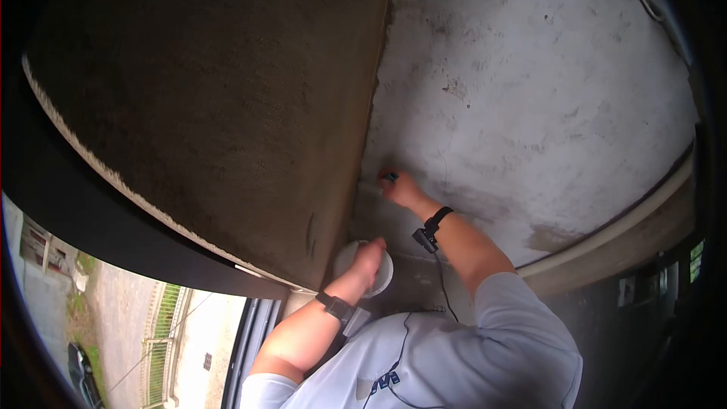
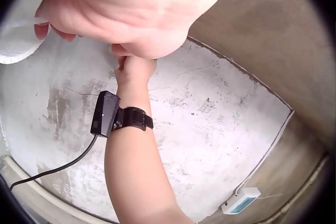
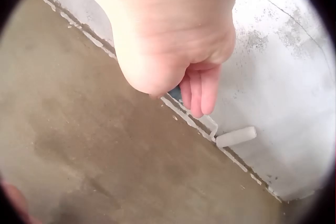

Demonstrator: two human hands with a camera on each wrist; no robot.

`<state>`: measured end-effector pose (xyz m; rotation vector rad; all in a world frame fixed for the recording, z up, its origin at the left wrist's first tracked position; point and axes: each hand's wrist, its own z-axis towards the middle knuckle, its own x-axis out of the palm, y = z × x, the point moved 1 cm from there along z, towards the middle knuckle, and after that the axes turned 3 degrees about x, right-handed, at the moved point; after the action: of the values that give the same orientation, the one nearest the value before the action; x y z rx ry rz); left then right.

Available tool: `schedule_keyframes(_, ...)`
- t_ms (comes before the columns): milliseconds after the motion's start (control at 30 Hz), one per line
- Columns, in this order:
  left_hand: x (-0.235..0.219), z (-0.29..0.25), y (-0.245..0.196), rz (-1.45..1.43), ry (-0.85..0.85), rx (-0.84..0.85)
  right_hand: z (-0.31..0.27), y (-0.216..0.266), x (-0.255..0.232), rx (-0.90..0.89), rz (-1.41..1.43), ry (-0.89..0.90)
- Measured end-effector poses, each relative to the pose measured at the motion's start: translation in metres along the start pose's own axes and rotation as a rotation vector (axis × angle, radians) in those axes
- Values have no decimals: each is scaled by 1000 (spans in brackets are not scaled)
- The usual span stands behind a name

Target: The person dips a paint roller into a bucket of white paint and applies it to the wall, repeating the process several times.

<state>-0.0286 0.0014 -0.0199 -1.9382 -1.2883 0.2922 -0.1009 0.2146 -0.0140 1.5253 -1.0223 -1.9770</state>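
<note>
A small white paint roller point(image 3: 236, 137) on a wire frame lies against the whitened wall beside its edge with the brown surface. My right hand point(image 3: 178, 50) grips its dark handle, fingers curled round it; in the head view the right hand point(image 1: 403, 189) is at the wall near the corner. My left hand point(image 1: 369, 261) holds a white round container point(image 1: 385, 273) by its rim, below and left of the right hand. In the left wrist view the left hand's point(image 2: 131, 8) fingertips curl over the rim of the container point(image 2: 18, 50).
A brown rough surface point(image 1: 227, 106) meets the white wall point(image 1: 530, 68) along a straight edge. A pale pipe point(image 1: 606, 246) runs along the wall's far side. A small white box point(image 2: 242, 201) hangs at the wall's edge. Outdoors, a road point(image 1: 121, 310) shows at lower left.
</note>
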Motion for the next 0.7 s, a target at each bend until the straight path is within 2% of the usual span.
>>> schedule_keyframes(67, 1, 0, -1, -6, -18, 1, -1, 11, -17, -147, 33, -86)
schedule_keyframes(100, 3, -1, -1, -15, -32, -6, -4, 25, -31, -162, 31, -94)
schedule_keyframes(167, 0, 5, -1, -1, -8, 4, -21, 54, -60, 19, 94, -95)
schedule_keyframes(200, 1, 6, 0, -3, -38, 0, -25, 58, -74, 19, 92, -96)
schedule_keyframes(267, 2, 3, 5, -4, -63, -14, -29, 63, -102, 185, 360, -119)
schedule_keyframes(400, 1, -3, 0, 3, -28, -24, -60, 116, -157, 246, 353, -221)
schedule_keyframes(567, 2, -3, -1, 20, -28, -37, -90, 161, -195, 103, 251, -301)
schedule_keyframes(700, 3, -9, -3, 28, -12, -35, -103, 168, -187, 19, 164, -290)
